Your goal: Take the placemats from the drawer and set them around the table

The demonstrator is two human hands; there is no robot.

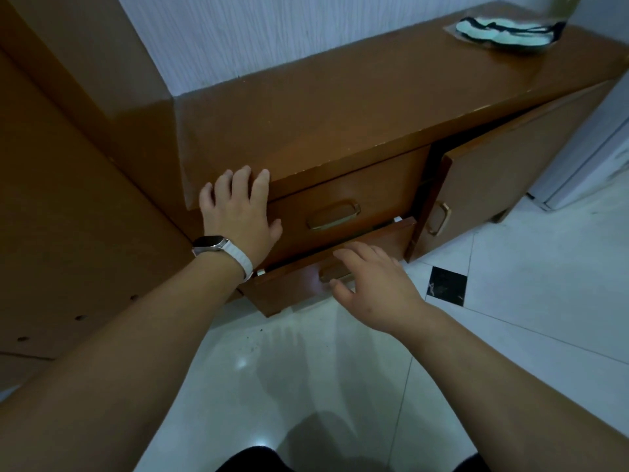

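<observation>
On the far right of the cabinet top [357, 107] you can see a clear packet [507, 30] holding something pale green with dark straps. To the right, the cabinet door [510, 172] stands ajar, its brass handle [439, 218] near the left edge. Below, you have a glossy white tiled floor [510, 301] with one small black tile [446, 286] set in it, and a white wall [272, 35] behind.

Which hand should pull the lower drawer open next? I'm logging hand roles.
Probably the right hand: its fingers sit at the handle of the partly open lower drawer. The left hand lies flat, bracing on the cabinet's edge.
</observation>
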